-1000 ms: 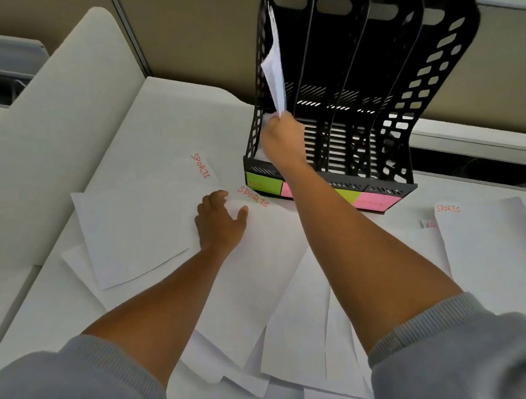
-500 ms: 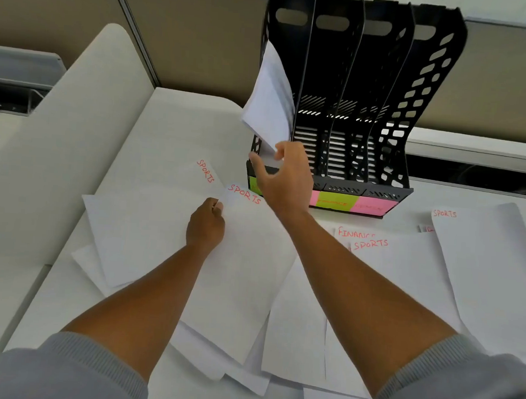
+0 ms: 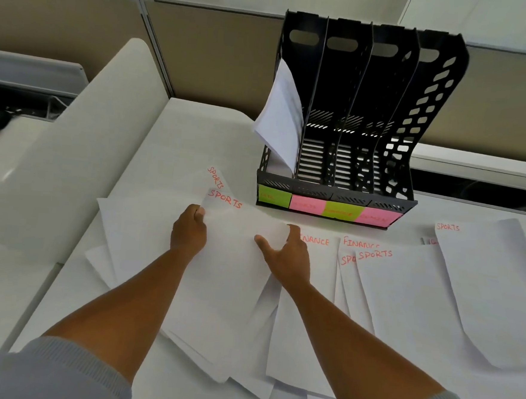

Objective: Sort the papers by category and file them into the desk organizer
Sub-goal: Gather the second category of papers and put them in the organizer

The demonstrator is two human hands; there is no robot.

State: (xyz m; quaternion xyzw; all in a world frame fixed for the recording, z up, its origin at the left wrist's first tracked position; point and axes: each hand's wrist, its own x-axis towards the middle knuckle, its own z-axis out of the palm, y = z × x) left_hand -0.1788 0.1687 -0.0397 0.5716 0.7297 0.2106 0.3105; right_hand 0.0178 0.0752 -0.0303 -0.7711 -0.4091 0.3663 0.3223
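A black desk organizer [image 3: 394, 121] with several upright slots stands at the back of the white desk. Green and pink sticky labels [image 3: 329, 207] run along its front base. One white sheet [image 3: 281, 119] leans curled in its leftmost slot. Loose white papers cover the desk, headed in red "SPORTS" or "FINANCE". My left hand [image 3: 189, 233] pinches the left edge of a "SPORTS" sheet [image 3: 235, 259]. My right hand [image 3: 287, 255] grips that same sheet's right corner, which curls up over the fingers.
A "FINANCE" sheet [image 3: 308, 296] lies under my right wrist. Overlapping "SPORTS" sheets [image 3: 410, 303] lie to the right, and another [image 3: 491, 293] at the far right. A white curved desk panel [image 3: 72, 154] rises on the left. A beige partition wall [image 3: 219, 56] stands behind.
My right hand let go of the sheet in the leftmost slot, came back down and took the right corner of the "SPORTS" sheet. My left hand closed on that sheet's left edge.
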